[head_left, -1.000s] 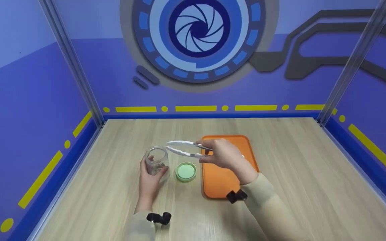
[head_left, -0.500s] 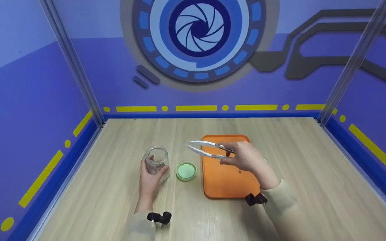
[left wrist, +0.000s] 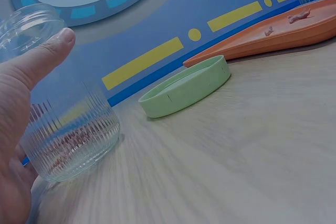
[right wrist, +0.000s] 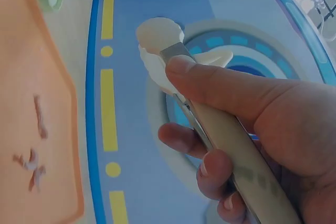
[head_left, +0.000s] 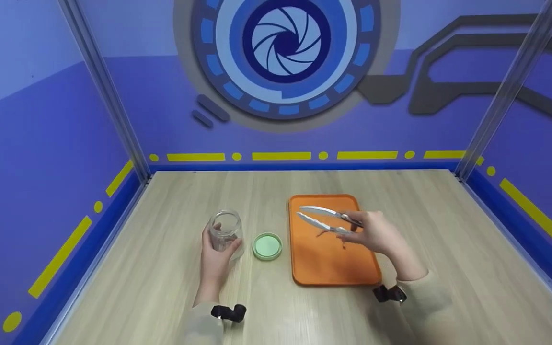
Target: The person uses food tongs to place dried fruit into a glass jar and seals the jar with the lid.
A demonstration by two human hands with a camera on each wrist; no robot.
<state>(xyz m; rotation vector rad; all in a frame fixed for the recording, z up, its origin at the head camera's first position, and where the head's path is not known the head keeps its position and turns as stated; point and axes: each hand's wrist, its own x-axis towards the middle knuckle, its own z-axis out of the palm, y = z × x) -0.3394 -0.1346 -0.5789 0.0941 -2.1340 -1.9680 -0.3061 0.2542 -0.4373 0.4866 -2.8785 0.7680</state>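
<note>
My left hand (head_left: 216,263) grips a clear ribbed glass jar (left wrist: 79,135), which stands upright with its mouth uncovered. Small reddish-brown bits show through the jar's lower wall in the left wrist view. In my right hand (head_left: 376,232) is a pair of tongs (head_left: 321,211), held round the handles over the orange tray (head_left: 333,270). Their white tips point left and are spread apart, with nothing visible between them. Several small brownish, twisted pieces (right wrist: 39,119) lie on the tray, partly behind the tongs in the head view.
Between jar and tray, a round pale green lid (head_left: 267,246) lies on the wooden table (head_left: 266,306). Blue printed walls (head_left: 281,139) enclose the back and both sides, with metal posts (head_left: 108,96) at the corners.
My right hand has carried the tongs rightward, from beside the jar's mouth to over the tray, uncovering pieces there. The left hand and jar have stayed put.
</note>
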